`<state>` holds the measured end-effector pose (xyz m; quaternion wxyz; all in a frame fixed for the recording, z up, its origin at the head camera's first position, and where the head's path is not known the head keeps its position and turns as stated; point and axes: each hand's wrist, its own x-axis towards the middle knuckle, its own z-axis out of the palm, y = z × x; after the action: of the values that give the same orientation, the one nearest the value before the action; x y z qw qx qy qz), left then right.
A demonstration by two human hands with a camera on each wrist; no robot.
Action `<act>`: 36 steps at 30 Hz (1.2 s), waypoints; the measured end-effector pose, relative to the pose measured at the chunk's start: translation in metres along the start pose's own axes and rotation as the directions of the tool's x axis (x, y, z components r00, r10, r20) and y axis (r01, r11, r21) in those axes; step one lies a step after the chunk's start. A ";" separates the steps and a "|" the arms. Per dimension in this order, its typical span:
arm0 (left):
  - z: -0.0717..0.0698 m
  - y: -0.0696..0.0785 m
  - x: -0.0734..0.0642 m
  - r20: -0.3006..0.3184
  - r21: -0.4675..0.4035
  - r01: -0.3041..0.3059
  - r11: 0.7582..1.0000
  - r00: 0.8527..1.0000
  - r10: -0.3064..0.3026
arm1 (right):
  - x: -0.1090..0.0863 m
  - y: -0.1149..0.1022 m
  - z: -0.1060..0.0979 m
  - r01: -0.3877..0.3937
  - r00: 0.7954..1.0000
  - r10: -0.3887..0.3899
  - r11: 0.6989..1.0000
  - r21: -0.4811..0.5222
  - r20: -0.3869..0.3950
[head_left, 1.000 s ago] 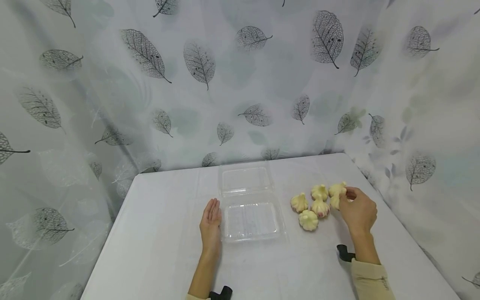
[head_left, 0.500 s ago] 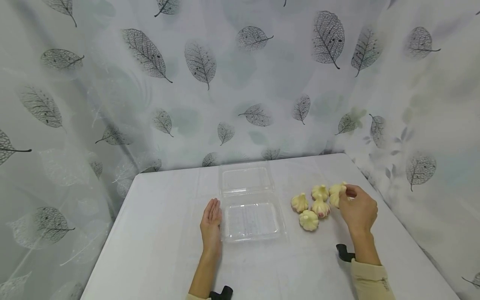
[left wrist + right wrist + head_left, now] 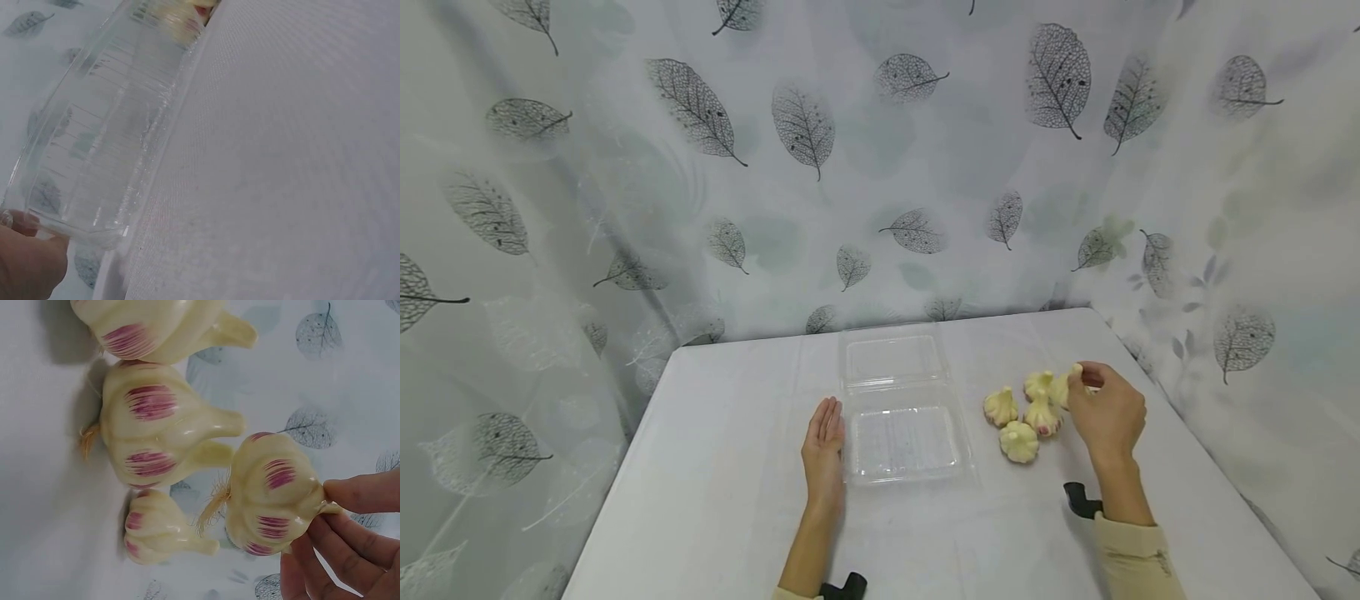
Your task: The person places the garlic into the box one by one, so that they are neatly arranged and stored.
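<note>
My right hand [image 3: 1107, 412] pinches a pale garlic bulb [image 3: 269, 494] by its stem between thumb and fingers. In the right wrist view this bulb hangs off the table, purple streaks on its skin and dry roots at its base. My hand mostly hides it in the head view. Several more garlic bulbs [image 3: 1018, 442] lie grouped on the table just left of that hand. My left hand [image 3: 823, 458], fingers straight, lies along the left side of a clear plastic container [image 3: 902, 446]. The container's hinged lid [image 3: 892, 358] is folded back flat behind it.
A white cloth covers the table [image 3: 722, 467]. Leaf-printed curtains [image 3: 850, 200] hang behind it and at both sides. Black wrist mounts [image 3: 1082, 500] stick out from both forearms near the table's front.
The right hand has lifted the garlic bulb away from the others and shifted slightly up and left. The left hand and the container stay in place.
</note>
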<state>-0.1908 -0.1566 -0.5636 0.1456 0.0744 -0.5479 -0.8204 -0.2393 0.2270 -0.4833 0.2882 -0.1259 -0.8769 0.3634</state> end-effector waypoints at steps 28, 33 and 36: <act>0.000 0.000 -0.001 -0.005 -0.023 -0.011 1.000 1.000 0.011 | -0.009 -0.025 0.014 0.112 0.994 -0.111 0.992 0.058 -0.017; -0.001 -0.001 0.000 -0.005 -0.022 -0.010 1.000 1.000 0.010 | -0.008 -0.028 0.016 0.121 0.993 -0.121 0.991 0.065 -0.005; 0.000 -0.001 0.001 -0.005 -0.012 -0.014 1.000 1.000 0.014 | -0.008 -0.031 0.019 0.115 0.993 -0.116 0.991 0.074 0.013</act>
<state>-0.1918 -0.1570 -0.5643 0.1531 0.0720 -0.5433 -0.8223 -0.2446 0.1914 -0.4752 0.3057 -0.0611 -0.8712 0.3791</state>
